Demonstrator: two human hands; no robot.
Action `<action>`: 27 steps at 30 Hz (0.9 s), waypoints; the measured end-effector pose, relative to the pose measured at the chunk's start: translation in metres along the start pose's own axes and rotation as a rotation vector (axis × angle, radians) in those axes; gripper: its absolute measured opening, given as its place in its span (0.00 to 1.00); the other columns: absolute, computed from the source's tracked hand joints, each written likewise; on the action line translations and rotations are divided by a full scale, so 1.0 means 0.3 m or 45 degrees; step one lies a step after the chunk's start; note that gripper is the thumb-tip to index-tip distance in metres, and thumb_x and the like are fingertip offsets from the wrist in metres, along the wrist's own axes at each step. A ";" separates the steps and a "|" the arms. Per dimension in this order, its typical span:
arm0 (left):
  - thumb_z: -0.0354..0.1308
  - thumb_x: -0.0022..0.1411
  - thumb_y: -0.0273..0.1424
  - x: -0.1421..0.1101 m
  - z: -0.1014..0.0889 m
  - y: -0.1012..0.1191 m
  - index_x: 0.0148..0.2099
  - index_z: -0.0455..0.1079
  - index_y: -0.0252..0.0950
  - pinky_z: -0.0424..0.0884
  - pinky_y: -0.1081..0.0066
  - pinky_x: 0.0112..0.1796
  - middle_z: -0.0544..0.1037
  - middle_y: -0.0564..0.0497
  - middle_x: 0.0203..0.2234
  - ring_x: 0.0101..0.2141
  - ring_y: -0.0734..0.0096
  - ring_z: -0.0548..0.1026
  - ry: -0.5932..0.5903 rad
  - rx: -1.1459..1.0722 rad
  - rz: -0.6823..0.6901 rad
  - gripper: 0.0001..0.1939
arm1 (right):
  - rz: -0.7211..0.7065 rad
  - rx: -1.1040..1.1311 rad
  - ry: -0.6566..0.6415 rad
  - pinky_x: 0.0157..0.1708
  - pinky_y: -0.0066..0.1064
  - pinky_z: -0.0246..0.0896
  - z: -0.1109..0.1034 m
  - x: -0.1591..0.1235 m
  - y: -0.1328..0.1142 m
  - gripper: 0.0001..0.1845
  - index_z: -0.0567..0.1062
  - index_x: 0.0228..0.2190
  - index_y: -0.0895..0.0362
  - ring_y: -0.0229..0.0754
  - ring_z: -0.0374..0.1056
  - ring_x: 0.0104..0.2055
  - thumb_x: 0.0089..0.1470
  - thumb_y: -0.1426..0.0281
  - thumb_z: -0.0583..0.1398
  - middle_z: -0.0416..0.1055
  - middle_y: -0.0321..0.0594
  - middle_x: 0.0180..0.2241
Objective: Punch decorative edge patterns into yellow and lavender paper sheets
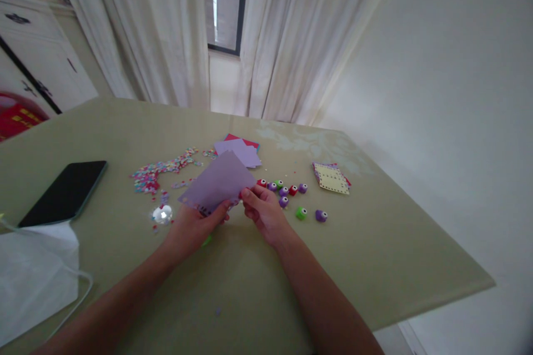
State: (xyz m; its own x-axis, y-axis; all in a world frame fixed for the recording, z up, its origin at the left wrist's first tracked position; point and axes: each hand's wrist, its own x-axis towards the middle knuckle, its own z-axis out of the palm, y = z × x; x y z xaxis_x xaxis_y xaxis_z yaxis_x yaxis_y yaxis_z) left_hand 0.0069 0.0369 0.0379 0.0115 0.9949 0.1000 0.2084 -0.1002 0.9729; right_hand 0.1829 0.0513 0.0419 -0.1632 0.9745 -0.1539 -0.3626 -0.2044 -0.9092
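Observation:
A purple sheet of card (220, 180) is held up off the table, tilted, with small punched holes along its near edge. My left hand (200, 227) is closed on that near edge, thumb on top. My right hand (264, 208) pinches the card's right corner between thumb and fingers. A small red bit shows by the right fingertips; I cannot make out what it is. Just right of the card sit several small craft punches with eye-like dots, among them a purple punch (283, 202) and a green punch (301, 213). Something green (207, 241) is partly hidden under my left wrist.
Behind the card lies a stack of purple and red card (239, 151). Colourful paper confetti (160, 172) is spread to the left, near a shiny round object (162, 213). A phone (64, 191) and a white face mask (37, 277) are far left. Punched cards (332, 178) lie right.

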 end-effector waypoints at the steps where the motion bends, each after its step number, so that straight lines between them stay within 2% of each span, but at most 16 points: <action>1: 0.66 0.57 0.46 -0.001 -0.003 -0.001 0.35 0.77 0.39 0.76 0.68 0.27 0.83 0.51 0.23 0.25 0.62 0.80 0.026 0.016 -0.010 0.16 | -0.020 0.007 0.012 0.24 0.29 0.43 -0.008 0.002 -0.008 0.26 0.75 0.30 0.55 0.33 0.51 0.23 0.38 0.52 0.78 0.65 0.30 0.24; 4: 0.67 0.57 0.47 -0.006 -0.010 0.002 0.33 0.78 0.38 0.78 0.67 0.28 0.84 0.49 0.25 0.26 0.60 0.82 0.087 0.025 -0.037 0.17 | -0.137 -0.130 0.114 0.24 0.29 0.47 -0.050 0.010 -0.035 0.25 0.76 0.34 0.54 0.34 0.55 0.24 0.44 0.50 0.75 0.72 0.34 0.29; 7: 0.68 0.56 0.47 -0.011 -0.014 0.013 0.34 0.79 0.39 0.78 0.67 0.27 0.84 0.50 0.24 0.25 0.60 0.82 0.108 -0.026 -0.050 0.16 | -0.297 -0.589 0.206 0.26 0.31 0.51 -0.095 0.016 -0.051 0.22 0.76 0.32 0.54 0.37 0.58 0.26 0.52 0.49 0.70 0.73 0.36 0.28; 9: 0.68 0.56 0.47 -0.014 -0.015 0.016 0.33 0.80 0.40 0.78 0.67 0.27 0.84 0.50 0.23 0.24 0.60 0.82 0.107 -0.056 -0.074 0.16 | -0.319 -0.921 0.146 0.28 0.32 0.52 -0.107 0.012 -0.046 0.19 0.77 0.31 0.54 0.39 0.61 0.27 0.55 0.52 0.70 0.72 0.35 0.27; 11: 0.68 0.56 0.47 -0.014 -0.016 0.014 0.32 0.80 0.40 0.79 0.66 0.28 0.84 0.50 0.23 0.25 0.59 0.82 0.102 -0.053 -0.091 0.16 | -0.278 -1.129 0.003 0.29 0.32 0.53 -0.097 -0.001 -0.031 0.16 0.78 0.30 0.54 0.40 0.63 0.28 0.55 0.54 0.71 0.71 0.35 0.26; 13: 0.67 0.57 0.48 -0.015 -0.018 0.010 0.30 0.81 0.41 0.79 0.66 0.29 0.84 0.49 0.23 0.26 0.57 0.83 0.099 -0.009 -0.091 0.16 | -0.243 -1.212 -0.128 0.29 0.33 0.52 -0.071 -0.020 -0.010 0.14 0.80 0.30 0.54 0.41 0.64 0.28 0.55 0.57 0.72 0.72 0.35 0.25; 16: 0.66 0.58 0.48 -0.015 -0.021 0.012 0.26 0.80 0.41 0.78 0.66 0.29 0.84 0.49 0.23 0.26 0.56 0.82 0.098 0.066 -0.083 0.17 | -0.281 -1.279 -0.219 0.31 0.33 0.53 -0.029 -0.041 0.022 0.08 0.82 0.29 0.53 0.41 0.64 0.30 0.54 0.63 0.72 0.70 0.35 0.27; 18: 0.65 0.58 0.48 -0.015 -0.021 0.018 0.24 0.78 0.42 0.78 0.66 0.29 0.83 0.49 0.21 0.26 0.57 0.82 0.105 0.057 -0.083 0.18 | -0.303 -1.292 -0.250 0.33 0.34 0.56 -0.014 -0.044 0.036 0.04 0.85 0.34 0.52 0.41 0.66 0.30 0.55 0.66 0.72 0.71 0.37 0.32; 20: 0.65 0.58 0.49 -0.014 -0.022 0.023 0.22 0.75 0.42 0.78 0.67 0.28 0.81 0.50 0.20 0.24 0.59 0.80 0.105 0.009 -0.082 0.20 | -0.292 -1.264 -0.252 0.34 0.34 0.59 -0.018 -0.035 0.036 0.10 0.85 0.42 0.50 0.41 0.68 0.31 0.57 0.65 0.71 0.73 0.39 0.37; 21: 0.64 0.58 0.50 -0.014 -0.022 0.024 0.22 0.75 0.41 0.77 0.67 0.27 0.81 0.50 0.19 0.23 0.60 0.80 0.096 -0.016 -0.085 0.21 | -0.286 -1.252 -0.220 0.35 0.34 0.60 -0.027 -0.028 0.028 0.13 0.83 0.46 0.50 0.41 0.69 0.31 0.58 0.64 0.71 0.74 0.40 0.40; 23: 0.64 0.59 0.52 -0.013 -0.024 0.023 0.23 0.74 0.40 0.76 0.68 0.26 0.80 0.50 0.19 0.22 0.62 0.78 0.083 -0.061 -0.098 0.23 | -0.318 -1.298 -0.056 0.37 0.35 0.62 -0.061 -0.015 -0.009 0.16 0.81 0.49 0.52 0.42 0.70 0.33 0.61 0.61 0.69 0.77 0.43 0.43; 25: 0.65 0.59 0.53 -0.013 -0.025 0.017 0.26 0.74 0.40 0.76 0.69 0.24 0.80 0.51 0.19 0.21 0.63 0.78 0.098 -0.121 -0.134 0.22 | -0.381 -1.485 0.210 0.41 0.36 0.61 -0.109 -0.010 -0.067 0.12 0.80 0.45 0.55 0.43 0.70 0.36 0.63 0.63 0.67 0.77 0.44 0.42; 27: 0.66 0.59 0.52 -0.013 -0.025 0.005 0.30 0.74 0.39 0.76 0.69 0.24 0.81 0.51 0.20 0.21 0.64 0.78 0.141 -0.200 -0.166 0.21 | -0.367 -1.766 0.433 0.41 0.36 0.59 -0.163 -0.017 -0.125 0.08 0.79 0.38 0.56 0.47 0.71 0.40 0.62 0.65 0.67 0.77 0.45 0.39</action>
State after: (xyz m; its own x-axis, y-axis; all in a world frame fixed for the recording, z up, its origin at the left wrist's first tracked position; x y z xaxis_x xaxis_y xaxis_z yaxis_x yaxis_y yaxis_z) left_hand -0.0001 0.0329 0.0407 -0.1150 0.9933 -0.0149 0.0463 0.0203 0.9987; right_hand 0.2423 0.0585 0.0580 0.0524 0.9801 0.1914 0.8468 0.0580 -0.5287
